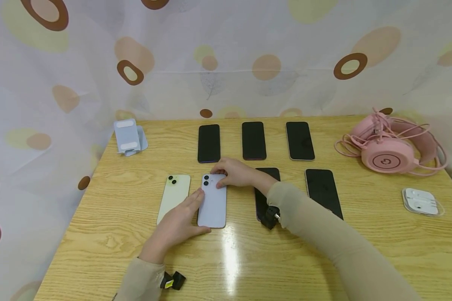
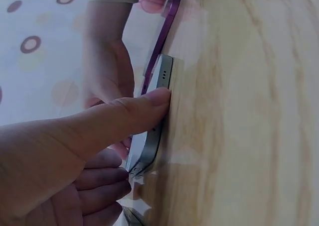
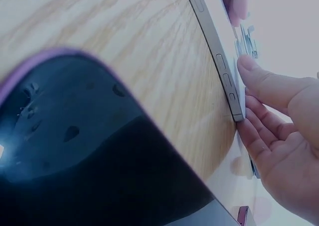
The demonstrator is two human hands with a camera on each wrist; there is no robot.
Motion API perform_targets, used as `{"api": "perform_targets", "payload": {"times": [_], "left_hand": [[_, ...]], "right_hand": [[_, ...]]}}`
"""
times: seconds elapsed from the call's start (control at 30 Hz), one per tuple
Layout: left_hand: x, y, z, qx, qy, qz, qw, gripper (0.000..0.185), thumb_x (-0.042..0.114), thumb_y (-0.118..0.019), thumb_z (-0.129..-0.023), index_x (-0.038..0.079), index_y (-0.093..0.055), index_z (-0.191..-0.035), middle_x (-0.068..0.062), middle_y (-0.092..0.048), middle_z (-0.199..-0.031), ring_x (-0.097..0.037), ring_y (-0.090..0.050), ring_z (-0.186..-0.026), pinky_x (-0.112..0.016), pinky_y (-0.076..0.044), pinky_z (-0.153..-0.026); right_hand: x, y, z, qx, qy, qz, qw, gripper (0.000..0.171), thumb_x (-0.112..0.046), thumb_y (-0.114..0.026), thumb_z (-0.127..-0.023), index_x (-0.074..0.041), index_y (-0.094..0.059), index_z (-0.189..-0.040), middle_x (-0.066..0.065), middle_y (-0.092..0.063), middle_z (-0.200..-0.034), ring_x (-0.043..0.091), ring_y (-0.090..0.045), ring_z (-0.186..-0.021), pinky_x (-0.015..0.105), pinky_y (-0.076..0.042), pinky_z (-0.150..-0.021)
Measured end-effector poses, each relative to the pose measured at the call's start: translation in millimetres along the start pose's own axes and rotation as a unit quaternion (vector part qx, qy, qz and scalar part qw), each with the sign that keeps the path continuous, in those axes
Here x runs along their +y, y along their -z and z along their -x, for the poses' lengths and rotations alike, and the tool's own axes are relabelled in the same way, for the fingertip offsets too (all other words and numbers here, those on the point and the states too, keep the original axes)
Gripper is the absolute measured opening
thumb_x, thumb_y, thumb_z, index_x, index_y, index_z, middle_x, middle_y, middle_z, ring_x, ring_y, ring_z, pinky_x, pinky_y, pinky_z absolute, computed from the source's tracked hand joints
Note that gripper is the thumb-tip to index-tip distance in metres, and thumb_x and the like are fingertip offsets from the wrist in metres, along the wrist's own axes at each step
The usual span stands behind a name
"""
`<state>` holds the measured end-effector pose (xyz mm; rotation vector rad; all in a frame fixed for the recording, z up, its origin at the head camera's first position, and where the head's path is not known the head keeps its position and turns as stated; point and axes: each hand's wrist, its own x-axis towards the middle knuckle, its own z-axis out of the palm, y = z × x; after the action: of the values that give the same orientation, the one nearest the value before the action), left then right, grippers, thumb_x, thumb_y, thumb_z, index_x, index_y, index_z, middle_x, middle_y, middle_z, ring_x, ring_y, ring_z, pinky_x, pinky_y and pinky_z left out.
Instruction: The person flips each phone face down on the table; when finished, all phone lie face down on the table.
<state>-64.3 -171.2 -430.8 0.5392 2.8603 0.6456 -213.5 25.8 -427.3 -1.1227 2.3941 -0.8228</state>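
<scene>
lavender phone: (image 1: 213,200) lies back up on the wooden table (image 1: 248,259), near row, second from left; camera bump at its far end.
left hand: (image 1: 178,225) fingers straight and loose along the phone's left long edge, thumb (image 2: 144,109) pressed flat to the near end, nothing curled round it.
right hand: (image 1: 234,171) lies over the far end by the cameras, fingers (image 3: 264,86) relaxed against the edge with the side buttons; not a grip.
pale green phone: (image 1: 174,196) just left of the lavender one, back up; the left hand's fingers lie over the gap between them.
dark phone right: (image 1: 265,188) screen up, partly under the right sleeve, close to the right of the lavender phone.
other phones: three screen-up phones in the far row, e.g. (image 1: 209,143); one more on the near right (image 1: 322,191).
far items: phone stand (image 1: 129,136) far left, pink headset (image 1: 389,144) far right, earbuds pack (image 1: 421,201) near right.
risk slip: flat-finger contact only; lifting from here could let the smooth phone slide out and slap the table.
risk knock: sideways push could bump the green phone out of line.
risk sleeve: right forearm crosses the dark phone; drawing the arm back could drag it.
risk buttons: right fingers sit near the side keys; a squeeze could press them.
</scene>
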Motion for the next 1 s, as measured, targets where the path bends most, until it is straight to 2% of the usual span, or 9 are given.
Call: {"api": "perform_targets", "payload": {"times": [0.17, 0.3, 0.47, 0.67, 0.77, 1.0], "left_hand": [[6.3, 2.3, 0.0, 0.011, -0.016, 0.006, 0.9998, 0.096, 0.036, -0.083, -0.073, -0.003, -0.034, -0.145, -0.015, -0.030, -0.152, -0.026, -0.031, -0.138, -0.041, -0.034, -0.107], [16.2, 2.6, -5.3, 0.019, -0.031, 0.026, 0.9990, 0.094, 0.039, -0.081, -0.076, 0.000, -0.033, -0.147, -0.012, -0.029, -0.153, -0.023, -0.030, -0.139, -0.040, -0.031, -0.108], [35.0, -2.9, -18.6, 0.009, -0.055, 0.036, 0.9978, 0.092, 0.043, -0.075, -0.080, 0.004, -0.029, -0.149, -0.009, -0.025, -0.155, -0.021, -0.026, -0.140, -0.039, -0.029, -0.110], [56.5, -14.7, -37.5, 0.009, -0.098, 0.008, 0.9951, 0.090, 0.047, -0.071, -0.083, 0.002, -0.028, -0.149, -0.012, -0.025, -0.155, -0.024, -0.020, -0.142, -0.038, -0.024, -0.112], [65.8, -20.9, -44.8, 0.008, -0.100, 0.010, 0.9949, 0.090, 0.047, -0.070, -0.084, 0.002, -0.027, -0.149, -0.012, -0.024, -0.155, -0.025, -0.018, -0.143, -0.037, -0.022, -0.113], [82.3, -38.3, -57.0, -0.006, -0.082, 0.026, 0.9963, 0.094, 0.051, -0.068, -0.084, 0.005, -0.022, -0.151, -0.009, -0.019, -0.157, -0.020, -0.014, -0.144, -0.036, -0.026, -0.111]], "right_hand": [[1, 4, 5, 0.002, 0.007, 0.004, 1.000, 0.048, -0.021, -0.076, -0.083, -0.002, -0.062, -0.124, 0.008, -0.058, -0.112, 0.019, -0.051, -0.094, 0.030, -0.045, -0.083], [1, 12, 15, 0.018, 0.020, 0.023, 0.999, 0.051, -0.021, -0.076, -0.083, -0.002, -0.059, -0.127, 0.010, -0.057, -0.120, 0.021, -0.053, -0.102, 0.034, -0.046, -0.089], [6, 23, 32, 0.034, 0.021, 0.048, 0.998, 0.049, -0.022, -0.077, -0.082, -0.003, -0.062, -0.124, 0.010, -0.057, -0.118, 0.023, -0.054, -0.101, 0.036, -0.047, -0.088], [19, 37, 57, 0.034, 0.014, 0.054, 0.998, 0.048, -0.018, -0.077, -0.082, 0.000, -0.061, -0.124, 0.012, -0.056, -0.115, 0.026, -0.056, -0.097, 0.037, -0.049, -0.085], [28, 44, 69, 0.026, 0.005, 0.057, 0.998, 0.049, -0.016, -0.076, -0.083, 0.001, -0.059, -0.126, 0.013, -0.056, -0.116, 0.027, -0.056, -0.099, 0.038, -0.049, -0.086], [48, 59, 97, 0.027, -0.027, 0.075, 0.996, 0.047, -0.008, -0.075, -0.082, 0.002, -0.059, -0.125, 0.015, -0.057, -0.114, 0.030, -0.056, -0.099, 0.042, -0.049, -0.083]]}}
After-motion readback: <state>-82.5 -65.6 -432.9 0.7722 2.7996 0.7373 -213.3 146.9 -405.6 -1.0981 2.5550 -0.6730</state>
